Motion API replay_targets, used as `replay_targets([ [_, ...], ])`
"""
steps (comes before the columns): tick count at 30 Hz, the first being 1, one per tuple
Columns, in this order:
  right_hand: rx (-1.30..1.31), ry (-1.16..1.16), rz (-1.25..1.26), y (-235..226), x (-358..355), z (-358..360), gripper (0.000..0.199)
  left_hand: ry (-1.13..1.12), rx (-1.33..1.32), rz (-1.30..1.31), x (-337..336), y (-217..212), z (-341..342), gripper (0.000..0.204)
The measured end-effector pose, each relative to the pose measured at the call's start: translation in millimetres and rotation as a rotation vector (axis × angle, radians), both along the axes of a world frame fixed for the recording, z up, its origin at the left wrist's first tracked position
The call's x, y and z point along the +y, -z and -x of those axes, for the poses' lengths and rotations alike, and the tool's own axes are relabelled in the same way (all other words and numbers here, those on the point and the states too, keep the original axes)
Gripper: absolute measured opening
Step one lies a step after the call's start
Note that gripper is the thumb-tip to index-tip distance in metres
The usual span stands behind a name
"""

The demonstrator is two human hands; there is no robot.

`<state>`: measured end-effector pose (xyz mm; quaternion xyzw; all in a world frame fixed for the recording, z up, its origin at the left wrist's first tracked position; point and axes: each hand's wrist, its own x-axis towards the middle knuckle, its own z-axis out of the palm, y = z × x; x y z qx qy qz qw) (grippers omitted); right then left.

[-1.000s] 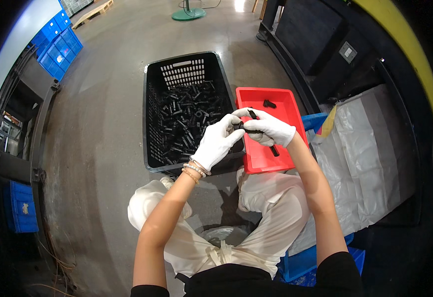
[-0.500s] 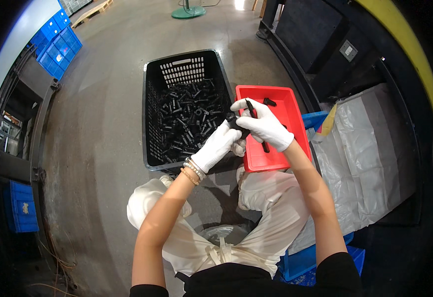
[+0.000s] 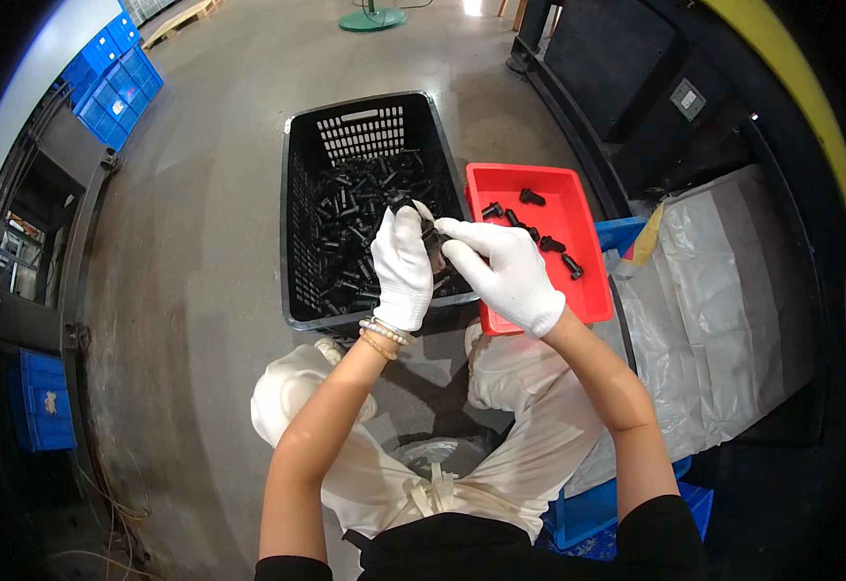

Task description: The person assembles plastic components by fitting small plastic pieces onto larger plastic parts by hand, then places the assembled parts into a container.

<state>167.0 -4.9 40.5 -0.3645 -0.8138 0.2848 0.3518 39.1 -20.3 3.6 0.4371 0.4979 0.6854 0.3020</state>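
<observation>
My left hand (image 3: 404, 266), white-gloved, is closed over the front right part of a black crate (image 3: 292, 242). A black bolt (image 3: 399, 200) shows at its fingertips. Next to it, my right hand (image 3: 512, 276), also gloved, has thumb and forefinger pinched against the left hand's fingers; what they hold, if anything, is hidden. Many black bolts (image 3: 346, 232) lie heaped in the crate. Right of it, several black bolts (image 3: 553, 245) lie loose in a red tray (image 3: 592, 290), partly behind my right hand.
Grey plastic sheeting (image 3: 694, 310) covers something right of the tray, with a blue bin (image 3: 583, 518) below it. Dark machine frames stand on both sides. Blue crates (image 3: 118, 102) are stacked far left, and a green round base (image 3: 372, 19) stands on the far floor.
Both hands have shifted left, from the tray's edge to over the crate. The slim black pen-like thing in my right hand no longer shows. More bolts are visible in the red tray.
</observation>
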Motion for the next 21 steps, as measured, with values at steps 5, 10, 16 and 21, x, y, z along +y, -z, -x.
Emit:
replay_targets([
  [5,-0.092,0.032,-0.102,-2,-9,7,0.028,-0.111,0.074,-0.002,1,4,0,0.040],
  [10,-0.118,0.034,-0.150,-1,-11,10,0.030,-0.221,0.224,-0.068,2,9,0,0.036],
  [16,-0.144,0.033,-0.117,-1,-11,13,0.030,-0.204,0.175,-0.030,2,16,1,0.034],
  [21,-0.070,0.037,-0.078,3,-10,15,0.029,-0.258,0.132,-0.010,6,26,0,0.036],
])
